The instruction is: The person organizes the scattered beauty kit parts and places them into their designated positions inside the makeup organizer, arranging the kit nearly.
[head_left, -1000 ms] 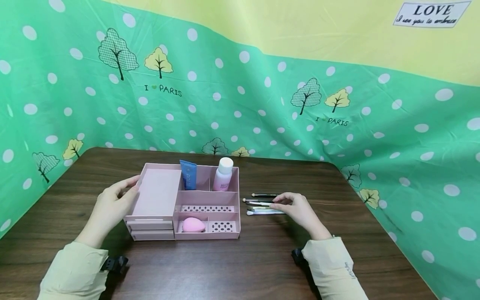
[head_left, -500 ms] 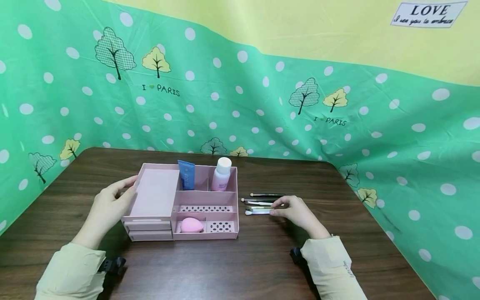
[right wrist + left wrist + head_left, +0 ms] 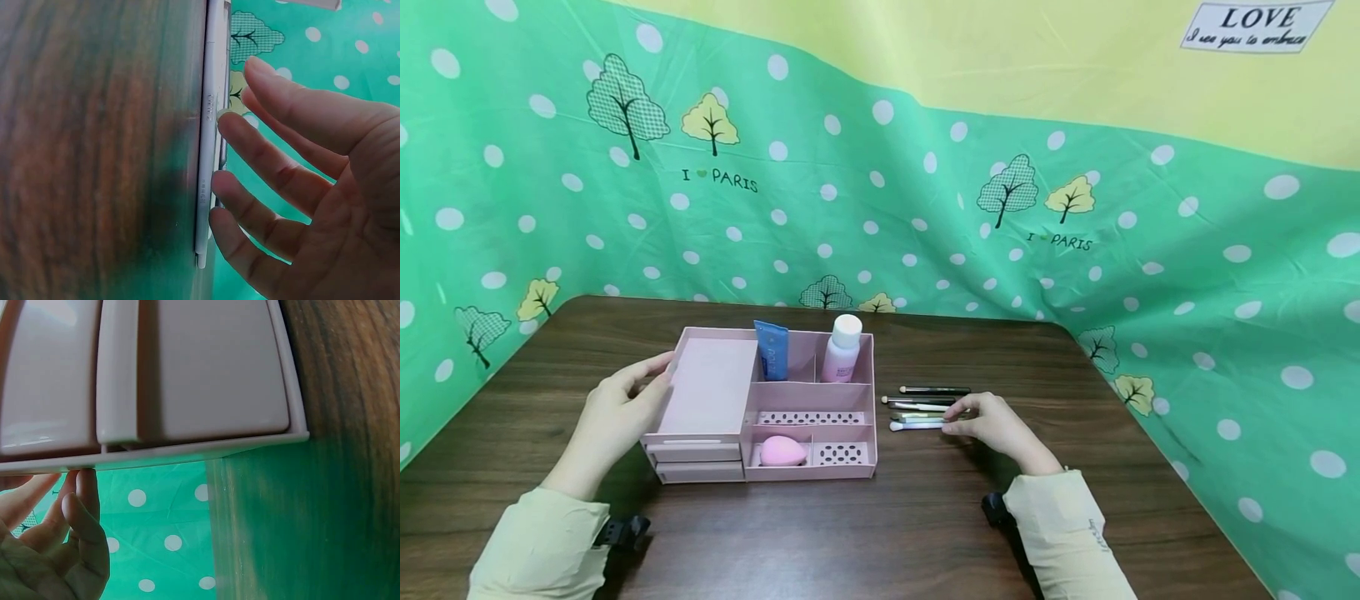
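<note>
A pink organizer (image 3: 715, 383) with two small drawers sits left of centre on the table. My left hand (image 3: 621, 412) touches its left side with the fingertips; the left wrist view shows fingers (image 3: 84, 531) against the wall beside the drawer fronts. Right of the organizer lie several makeup brushes (image 3: 917, 402), side by side. My right hand (image 3: 996, 425) is over their right ends. In the right wrist view, its slightly bent fingers (image 3: 269, 159) reach a white brush (image 3: 205, 162) at the near edge of the row, while the thumb stands apart. Nothing is pinched.
In the organizer's compartments stand a blue tube (image 3: 772, 350) and a white-capped pink bottle (image 3: 842, 350). A pink makeup sponge (image 3: 783, 451) lies in a front compartment. A green dotted cloth (image 3: 880, 217) hangs behind the dark wooden table (image 3: 820, 542).
My right hand has come slightly nearer the front, from the middle of the brush row to the white brush. My left hand stays at the organizer's side. The view has shifted slightly.
</note>
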Demonstrator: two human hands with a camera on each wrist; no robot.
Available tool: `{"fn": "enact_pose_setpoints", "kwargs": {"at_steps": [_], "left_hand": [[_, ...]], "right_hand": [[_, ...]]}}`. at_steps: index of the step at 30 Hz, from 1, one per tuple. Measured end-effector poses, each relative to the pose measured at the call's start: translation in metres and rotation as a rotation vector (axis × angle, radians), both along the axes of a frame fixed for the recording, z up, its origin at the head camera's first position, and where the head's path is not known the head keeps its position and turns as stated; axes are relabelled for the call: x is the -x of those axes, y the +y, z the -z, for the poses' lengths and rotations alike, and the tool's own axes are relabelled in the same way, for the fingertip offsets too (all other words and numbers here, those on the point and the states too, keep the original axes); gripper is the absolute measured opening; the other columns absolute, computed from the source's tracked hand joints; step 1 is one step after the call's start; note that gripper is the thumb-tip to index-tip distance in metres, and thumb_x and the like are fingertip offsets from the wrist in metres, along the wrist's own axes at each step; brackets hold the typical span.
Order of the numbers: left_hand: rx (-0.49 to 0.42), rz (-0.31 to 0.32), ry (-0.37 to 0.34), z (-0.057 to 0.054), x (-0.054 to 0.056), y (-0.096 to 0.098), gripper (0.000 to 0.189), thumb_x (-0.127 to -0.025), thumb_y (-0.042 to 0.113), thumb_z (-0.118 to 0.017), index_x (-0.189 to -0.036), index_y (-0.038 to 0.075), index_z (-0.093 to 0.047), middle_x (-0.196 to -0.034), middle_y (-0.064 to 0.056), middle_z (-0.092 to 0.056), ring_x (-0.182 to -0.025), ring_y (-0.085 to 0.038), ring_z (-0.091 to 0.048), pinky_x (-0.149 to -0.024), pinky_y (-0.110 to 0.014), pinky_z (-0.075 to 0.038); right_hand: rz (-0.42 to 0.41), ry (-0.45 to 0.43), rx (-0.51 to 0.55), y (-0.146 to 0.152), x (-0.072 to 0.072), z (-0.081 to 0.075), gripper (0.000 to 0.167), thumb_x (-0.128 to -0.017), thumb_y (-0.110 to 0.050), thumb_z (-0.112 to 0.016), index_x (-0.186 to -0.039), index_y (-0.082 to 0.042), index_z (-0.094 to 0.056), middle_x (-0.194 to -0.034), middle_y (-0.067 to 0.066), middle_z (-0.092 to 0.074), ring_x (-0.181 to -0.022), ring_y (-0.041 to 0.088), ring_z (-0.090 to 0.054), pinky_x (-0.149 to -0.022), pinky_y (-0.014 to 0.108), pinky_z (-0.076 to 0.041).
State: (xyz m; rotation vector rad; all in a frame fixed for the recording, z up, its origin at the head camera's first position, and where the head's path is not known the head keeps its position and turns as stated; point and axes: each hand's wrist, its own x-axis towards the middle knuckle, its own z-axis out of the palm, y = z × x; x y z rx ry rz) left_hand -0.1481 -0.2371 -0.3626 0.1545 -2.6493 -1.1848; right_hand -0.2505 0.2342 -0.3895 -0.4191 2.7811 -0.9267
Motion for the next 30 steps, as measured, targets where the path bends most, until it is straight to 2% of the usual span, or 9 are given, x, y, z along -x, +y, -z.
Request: {"fn": "enact_pose_setpoints", "kwargs": {"at_steps": [8, 16, 20, 27, 29, 30], "left_hand": [[0.001, -0.001, 0.010, 0.0007, 0.0002, 0.0003, 0.047, -0.104, 0.029, -0.044, -0.143, 0.002, -0.051, -0.103, -0.019, -0.060, -0.074, -0.017, -0.045, -0.060, -0.029, -0.038], [0.000, 0.002, 0.013, 0.0011, 0.0001, 0.0002, 0.047, -0.104, 0.029, -0.044, -0.143, 0.002, -0.050, -0.108, -0.021, -0.060, -0.077, -0.020, -0.046, -0.061, -0.029, -0.038], [-0.002, 0.004, 0.011, 0.0010, -0.0002, 0.0000, 0.047, -0.105, 0.029, -0.044, -0.143, 0.002, -0.050, -0.107, -0.020, -0.060, -0.076, -0.019, -0.045, -0.060, -0.028, -0.039], [-0.004, 0.009, -0.002, 0.0008, 0.0002, -0.0002, 0.048, -0.105, 0.029, -0.043, -0.144, 0.002, -0.049, -0.116, -0.024, -0.060, -0.083, -0.024, -0.046, -0.062, -0.029, -0.039], [-0.005, 0.010, -0.006, 0.0009, 0.0006, -0.0002, 0.049, -0.105, 0.029, -0.042, -0.144, 0.002, -0.049, -0.117, -0.024, -0.059, -0.085, -0.025, -0.047, -0.062, -0.029, -0.040], [-0.006, 0.010, -0.007, 0.0009, 0.0007, -0.0002, 0.049, -0.105, 0.029, -0.042, -0.144, 0.002, -0.049, -0.118, -0.025, -0.059, -0.086, -0.026, -0.047, -0.063, -0.030, -0.040]], "right_hand": [[-0.009, -0.004, -0.008, -0.0005, 0.0007, 0.0016, 0.015, -0.084, -0.015, -0.078, -0.095, -0.007, -0.076, -0.077, 0.004, -0.063, -0.066, 0.014, -0.050, -0.063, 0.029, -0.043], [-0.035, -0.009, -0.002, -0.0006, -0.0001, 0.0018, 0.014, -0.082, -0.011, -0.079, -0.094, -0.005, -0.075, -0.078, 0.003, -0.064, -0.066, 0.012, -0.053, -0.062, 0.029, -0.045], [-0.044, -0.019, -0.015, -0.0005, 0.0000, 0.0019, 0.014, -0.081, -0.010, -0.080, -0.093, -0.005, -0.075, -0.085, 0.004, -0.067, -0.072, 0.013, -0.054, -0.066, 0.029, -0.046], [-0.063, -0.001, -0.063, 0.0003, 0.0019, 0.0047, 0.011, -0.079, -0.011, -0.080, -0.089, -0.009, -0.076, -0.100, 0.008, -0.070, -0.083, 0.018, -0.055, -0.073, 0.032, -0.046], [-0.069, 0.009, -0.075, 0.0002, 0.0018, 0.0053, 0.010, -0.079, -0.011, -0.081, -0.087, -0.010, -0.076, -0.109, 0.013, -0.070, -0.096, 0.025, -0.061, -0.081, 0.036, -0.049], [-0.072, 0.009, -0.076, 0.0001, 0.0018, 0.0053, 0.010, -0.078, -0.011, -0.081, -0.087, -0.010, -0.076, -0.111, 0.014, -0.070, -0.096, 0.026, -0.060, -0.081, 0.037, -0.049]]}}
